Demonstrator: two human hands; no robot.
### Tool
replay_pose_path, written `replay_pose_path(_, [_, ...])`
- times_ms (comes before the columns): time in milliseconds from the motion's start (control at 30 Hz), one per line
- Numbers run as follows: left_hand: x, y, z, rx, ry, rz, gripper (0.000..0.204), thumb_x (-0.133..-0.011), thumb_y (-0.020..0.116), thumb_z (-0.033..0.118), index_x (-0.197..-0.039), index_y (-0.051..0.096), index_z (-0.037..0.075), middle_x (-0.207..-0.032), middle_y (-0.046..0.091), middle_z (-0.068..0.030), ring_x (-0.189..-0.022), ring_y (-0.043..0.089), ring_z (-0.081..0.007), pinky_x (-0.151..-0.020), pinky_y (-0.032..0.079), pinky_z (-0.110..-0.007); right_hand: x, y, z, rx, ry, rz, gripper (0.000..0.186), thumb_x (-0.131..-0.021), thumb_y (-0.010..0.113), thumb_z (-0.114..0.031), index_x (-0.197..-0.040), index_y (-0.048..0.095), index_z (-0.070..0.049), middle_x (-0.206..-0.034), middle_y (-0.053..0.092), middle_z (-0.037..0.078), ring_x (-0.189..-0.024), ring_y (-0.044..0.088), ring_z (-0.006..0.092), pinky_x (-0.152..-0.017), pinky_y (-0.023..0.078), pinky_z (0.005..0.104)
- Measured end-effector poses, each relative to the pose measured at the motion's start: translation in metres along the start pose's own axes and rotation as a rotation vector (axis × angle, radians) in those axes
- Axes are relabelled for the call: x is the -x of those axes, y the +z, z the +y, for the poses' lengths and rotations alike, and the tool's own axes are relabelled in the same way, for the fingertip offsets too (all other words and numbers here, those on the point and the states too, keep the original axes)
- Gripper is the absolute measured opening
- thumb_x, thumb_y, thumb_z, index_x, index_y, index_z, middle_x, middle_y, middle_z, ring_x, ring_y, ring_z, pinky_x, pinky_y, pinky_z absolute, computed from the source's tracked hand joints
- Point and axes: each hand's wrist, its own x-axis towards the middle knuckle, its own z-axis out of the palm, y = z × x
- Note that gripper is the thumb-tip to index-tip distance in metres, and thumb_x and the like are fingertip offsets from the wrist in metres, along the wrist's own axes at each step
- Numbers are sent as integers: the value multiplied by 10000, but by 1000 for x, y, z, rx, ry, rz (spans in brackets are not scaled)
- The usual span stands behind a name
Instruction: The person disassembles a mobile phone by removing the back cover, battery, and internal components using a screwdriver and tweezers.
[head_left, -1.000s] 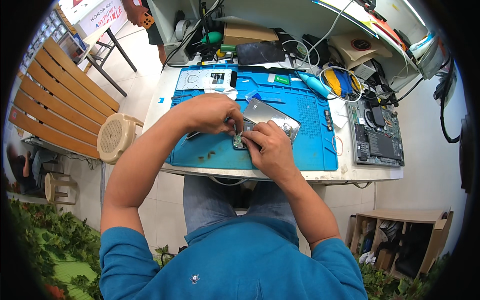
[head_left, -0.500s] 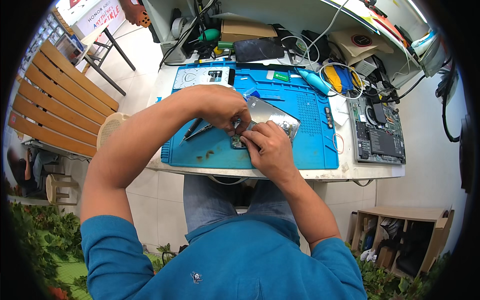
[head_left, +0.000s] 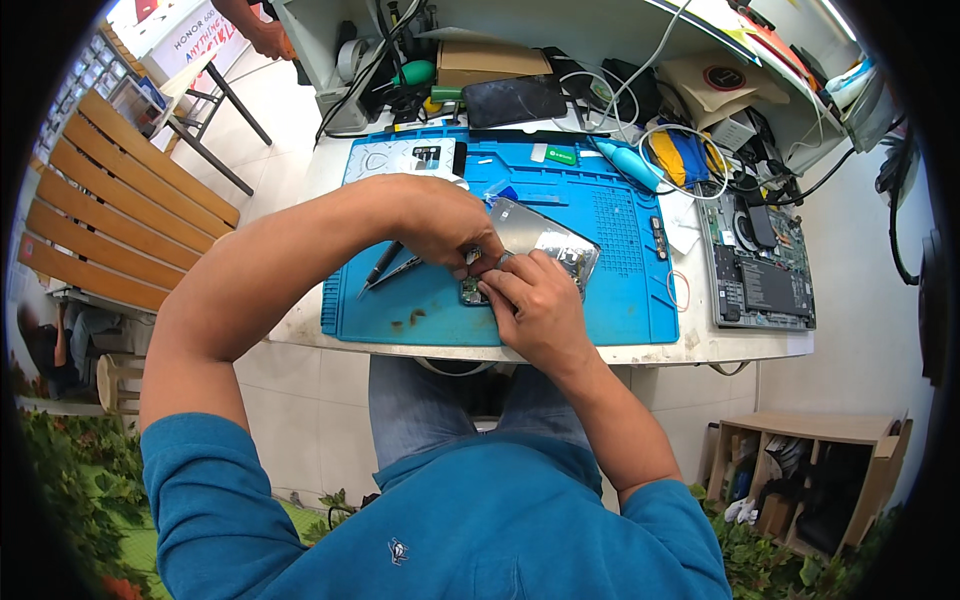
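Note:
An opened phone [head_left: 530, 225], silver with exposed circuit parts at its near end, lies slanted on a blue work mat [head_left: 440, 320]. My left hand [head_left: 445, 222] bends over its left side, fingertips pinched close to the board; what is between them is too small to name. From the right, my right hand [head_left: 540, 295] grips the phone's near end, thumb and fingers closed together by the green board. Part of the phone is hidden under both hands. Left of them lie a dark pen-shaped tool [head_left: 385, 260] and metal tweezers [head_left: 392, 274].
An opened laptop [head_left: 760, 260] sits at the table's right. A pale phone part tray [head_left: 405, 158] lies at the mat's far left. Behind are a black phone [head_left: 515, 101], a cardboard box [head_left: 490, 63], a light-blue tool [head_left: 628, 163] and looping cables. Another person's hand [head_left: 270, 40] shows far left.
Both hands stay at the phone with small finger shifts. My left elbow has swung outward to the left. In the background, the other person's hand has moved slightly left.

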Motion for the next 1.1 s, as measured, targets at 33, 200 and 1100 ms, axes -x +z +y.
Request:
replay_pose_path(33, [1, 1, -1, -1, 1, -2, 172, -927, 857, 213, -1098, 841, 198, -968, 822, -85, -989, 778, -338, -850, 562, -503, 0, 1, 0, -11, 15, 0, 113, -908, 833, -81, -1015, 814, -50, -957, 684, 76, -932, 650, 300, -836, 529, 439])
replay_pose_path(200, [8, 9, -2, 75, -44, 108, 195, -913, 861, 206, -1107, 859, 184, -892, 810, -89, -924, 783, -327, -811, 567, -494, 2, 0, -1, -54, 59, 2, 139, -899, 838, -70, -1033, 819, -37, -968, 693, 86, -933, 663, 307, -831, 542, 443])
replay_pose_path(1100, [98, 137, 30, 787, -201, 928, 191, -956, 888, 176, -1102, 837, 64, -682, 600, -25, -627, 555, -139, -614, 452, -330, -96, -28, -2, 129, -110, -790, 741, -774, 985, -274, -1413, 731, 5, -1308, 744, 147, -1269, 633, 357, -1154, 533, 465])
